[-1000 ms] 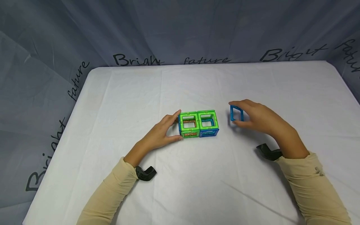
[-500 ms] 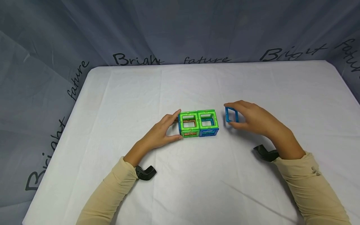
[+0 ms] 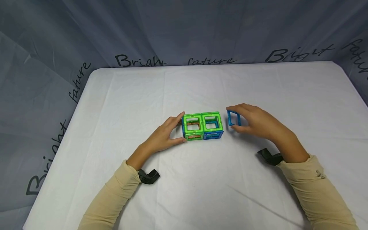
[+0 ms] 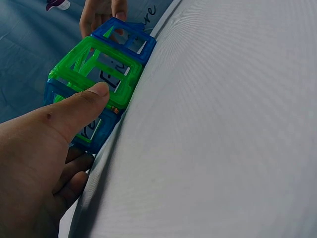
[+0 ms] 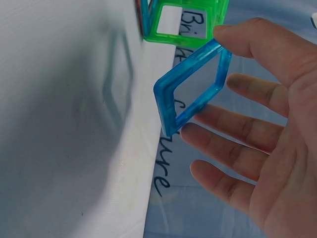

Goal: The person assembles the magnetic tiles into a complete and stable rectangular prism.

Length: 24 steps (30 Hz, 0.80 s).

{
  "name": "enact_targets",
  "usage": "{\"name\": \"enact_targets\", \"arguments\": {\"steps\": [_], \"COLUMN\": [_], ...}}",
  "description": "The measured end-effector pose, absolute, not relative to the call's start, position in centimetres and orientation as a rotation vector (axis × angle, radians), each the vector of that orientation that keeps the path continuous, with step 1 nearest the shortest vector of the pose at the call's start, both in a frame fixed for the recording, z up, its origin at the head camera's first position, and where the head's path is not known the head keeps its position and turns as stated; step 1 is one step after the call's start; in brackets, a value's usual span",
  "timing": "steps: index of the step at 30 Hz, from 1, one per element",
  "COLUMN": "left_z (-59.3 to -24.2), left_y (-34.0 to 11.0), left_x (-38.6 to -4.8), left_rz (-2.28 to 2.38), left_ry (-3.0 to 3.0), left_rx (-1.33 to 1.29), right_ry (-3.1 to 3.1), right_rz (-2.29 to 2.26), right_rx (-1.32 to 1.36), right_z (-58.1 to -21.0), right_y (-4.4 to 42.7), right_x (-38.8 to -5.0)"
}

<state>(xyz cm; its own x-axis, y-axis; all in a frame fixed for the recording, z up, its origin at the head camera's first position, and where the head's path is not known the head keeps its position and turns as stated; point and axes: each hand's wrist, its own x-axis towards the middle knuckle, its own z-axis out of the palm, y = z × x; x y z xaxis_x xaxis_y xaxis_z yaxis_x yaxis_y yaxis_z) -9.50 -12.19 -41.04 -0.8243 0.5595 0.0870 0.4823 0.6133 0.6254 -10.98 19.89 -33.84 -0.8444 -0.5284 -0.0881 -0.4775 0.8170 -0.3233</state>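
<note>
Two joined cubes of magnetic tiles [image 3: 203, 126] sit on the table, with green square frames on top and blue and green ones on the sides. My left hand [image 3: 162, 135] grips their left end, thumb on the near side and fingers on the far side. In the left wrist view, the thumb [image 4: 91, 101] presses a green tile. Just right of the cubes, my right hand [image 3: 258, 123] pinches a blue square magnetic tile [image 5: 171, 99] by opposite edges. That tile stands upright, above the table and apart from the cubes; its shadow falls on the cloth.
A white cloth covers the table [image 3: 201, 191]. Grey-blue curtain [image 3: 184, 32] with black handwriting hangs behind and to the left. Black wrist devices [image 3: 149, 176] are worn at both sleeves.
My right hand has moved left with the blue magnetic tile, closing the gap to the cubes. The left hand and the cubes stay in place.
</note>
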Motion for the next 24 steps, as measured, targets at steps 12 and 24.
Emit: {"name": "enact_targets", "arguments": {"steps": [12,24], "left_z": [-40.97,-41.02], "left_y": [-12.19,-12.22], "left_x": [-9.44,-9.47], "left_rz": [0.997,0.999], "left_ry": [2.717,2.712], "left_rx": [0.894,0.877], "right_ry": [2.81,2.794], "right_rz": [-0.432,-0.474], "right_rx": [-0.829,-0.931], "right_z": [-33.93,-34.31], "right_y": [19.44,18.98], "right_x": [-10.64,-10.43]}}
